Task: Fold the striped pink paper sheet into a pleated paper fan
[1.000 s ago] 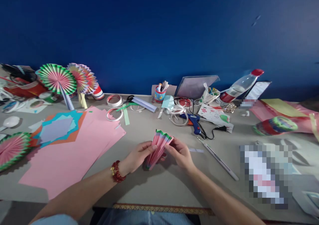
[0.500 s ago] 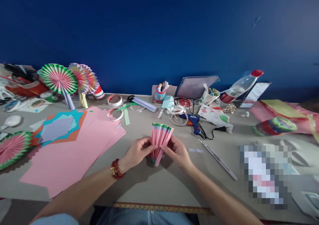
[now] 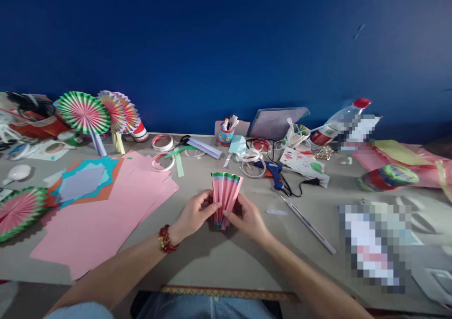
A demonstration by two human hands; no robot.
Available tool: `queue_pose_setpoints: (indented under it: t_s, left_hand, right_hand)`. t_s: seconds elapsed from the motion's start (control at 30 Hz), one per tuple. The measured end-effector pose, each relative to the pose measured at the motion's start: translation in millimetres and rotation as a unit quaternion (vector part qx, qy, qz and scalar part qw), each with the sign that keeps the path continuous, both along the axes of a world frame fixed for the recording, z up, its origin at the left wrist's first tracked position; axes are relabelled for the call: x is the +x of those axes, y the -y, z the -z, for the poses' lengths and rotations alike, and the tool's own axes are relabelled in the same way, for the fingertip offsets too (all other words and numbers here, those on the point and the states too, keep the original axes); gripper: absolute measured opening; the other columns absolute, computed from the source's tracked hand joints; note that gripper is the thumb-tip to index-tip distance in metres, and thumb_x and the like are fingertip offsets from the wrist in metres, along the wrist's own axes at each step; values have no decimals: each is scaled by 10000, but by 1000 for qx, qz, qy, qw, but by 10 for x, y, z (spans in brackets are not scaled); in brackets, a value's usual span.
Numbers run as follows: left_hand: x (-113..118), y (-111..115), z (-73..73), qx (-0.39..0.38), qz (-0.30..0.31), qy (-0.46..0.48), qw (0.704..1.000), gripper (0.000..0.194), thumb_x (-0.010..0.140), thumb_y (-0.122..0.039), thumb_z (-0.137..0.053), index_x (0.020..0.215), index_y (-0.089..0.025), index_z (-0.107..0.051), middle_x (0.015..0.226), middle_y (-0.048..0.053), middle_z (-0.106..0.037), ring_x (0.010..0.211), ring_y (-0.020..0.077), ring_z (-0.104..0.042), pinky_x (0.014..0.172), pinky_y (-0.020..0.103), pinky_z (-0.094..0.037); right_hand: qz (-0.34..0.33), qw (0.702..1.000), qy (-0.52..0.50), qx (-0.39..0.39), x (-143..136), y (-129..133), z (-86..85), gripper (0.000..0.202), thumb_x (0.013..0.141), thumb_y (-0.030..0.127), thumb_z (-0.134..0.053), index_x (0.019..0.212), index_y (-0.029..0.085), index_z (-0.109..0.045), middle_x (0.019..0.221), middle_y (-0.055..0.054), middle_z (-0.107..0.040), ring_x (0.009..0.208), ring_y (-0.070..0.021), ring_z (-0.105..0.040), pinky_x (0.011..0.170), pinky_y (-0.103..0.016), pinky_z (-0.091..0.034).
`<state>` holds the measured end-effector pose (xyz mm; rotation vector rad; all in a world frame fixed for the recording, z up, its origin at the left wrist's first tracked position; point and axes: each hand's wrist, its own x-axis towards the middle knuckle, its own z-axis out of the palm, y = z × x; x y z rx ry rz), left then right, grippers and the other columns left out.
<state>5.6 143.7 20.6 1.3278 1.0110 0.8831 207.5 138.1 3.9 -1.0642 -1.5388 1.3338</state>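
A pleated pink paper point(image 3: 226, 189) with green edges stands fanned out between my hands, wider at its top than at its bottom. My left hand point(image 3: 197, 215) pinches its left side, thumb on the front face. From the right, my right hand point(image 3: 251, 219) grips the other side, its thumb also on the front and its other fingers partly hidden behind the folds. A red bead bracelet point(image 3: 168, 239) circles my left wrist.
Pink sheets point(image 3: 95, 224) cover the table's left part. Finished round fans point(image 3: 84, 112) stand behind them. Tape rolls point(image 3: 162, 143), a blue glue gun point(image 3: 277, 174), a white cutter point(image 3: 310, 227) and a bottle point(image 3: 339, 123) lie around.
The pleated paper and both my hands have shifted slightly left, and the paper's bottom has risen a little. Its folds look somewhat more spread at the bottom.
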Motion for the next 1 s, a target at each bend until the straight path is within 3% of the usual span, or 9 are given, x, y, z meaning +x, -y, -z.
queue_pose_setpoints:
  t_s: [0.27, 0.57, 0.83, 1.0]
  left_hand:
    - [-5, -38, -54, -40, -19, 51, 998, 345, 898, -465, -655, 1057, -161, -619, 974, 45, -673, 892, 184, -617, 790, 267, -509]
    - [-33, -56, -109, -29, -31, 38, 998, 332, 879, -476, -662, 975, -162, -613, 838, -6, -599, 744, 127, -531, 704, 220, -445]
    - [-4, -34, -117, -77, -21, 94, 992, 366, 853, -469, -697, 1045, -163, -641, 957, 43, -685, 865, 179, -624, 784, 270, -506]
    - [52, 39, -60, -73, -6, 61, 996, 536, 784, -419, -789, 1219, -155, -619, 1168, 100, -698, 1057, 258, -647, 882, 339, -538]
  right_hand:
    - [-1, 998, -63, -27, 24, -5, -13, 346, 873, 437, -695, 1085, 183, -590, 892, -49, -671, 749, -197, -653, 681, -319, -566]
    - [11, 994, -97, -44, 32, -15, -31, 409, 849, 458, -723, 1144, 201, -604, 939, -54, -682, 827, -205, -660, 727, -313, -565]
    - [5, 992, -113, -58, 35, -10, -48, 462, 827, 472, -736, 1172, 202, -590, 970, -54, -686, 842, -207, -654, 731, -307, -552]
    - [-18, 995, -86, -44, -10, 20, -41, 401, 849, 468, -710, 1115, 193, -591, 937, -47, -663, 811, -195, -635, 694, -291, -538]
